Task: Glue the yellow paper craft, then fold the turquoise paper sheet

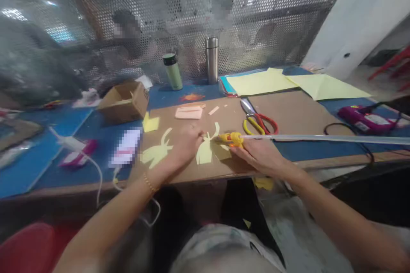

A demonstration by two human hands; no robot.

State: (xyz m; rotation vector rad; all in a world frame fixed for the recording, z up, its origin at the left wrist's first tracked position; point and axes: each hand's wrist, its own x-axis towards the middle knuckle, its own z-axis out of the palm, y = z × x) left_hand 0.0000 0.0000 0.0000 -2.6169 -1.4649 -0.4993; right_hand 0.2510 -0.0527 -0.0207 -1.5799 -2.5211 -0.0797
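Note:
My right hand (256,153) is wrapped round a yellow glue gun (236,138), and a long clear glue stick (320,138) runs out of its back to the right. The gun's tip is close to the top of a pale yellow paper cutout (205,153) with narrow curved strips. At that cutout's upper left, my left hand (189,140) has its fingers pinched together; whatever they grip is hidden. Another yellow cutout (156,153) lies left of my left wrist. Both cutouts rest on a brown cardboard sheet (179,174).
Scissors (258,119) with red and yellow handles lie behind my right hand. Peach paper pieces (188,113), a cardboard box (123,102), a phone (126,147), a green cup (173,71), a steel flask (212,60), yellow sheets (259,82) and a purple device (367,119) are around.

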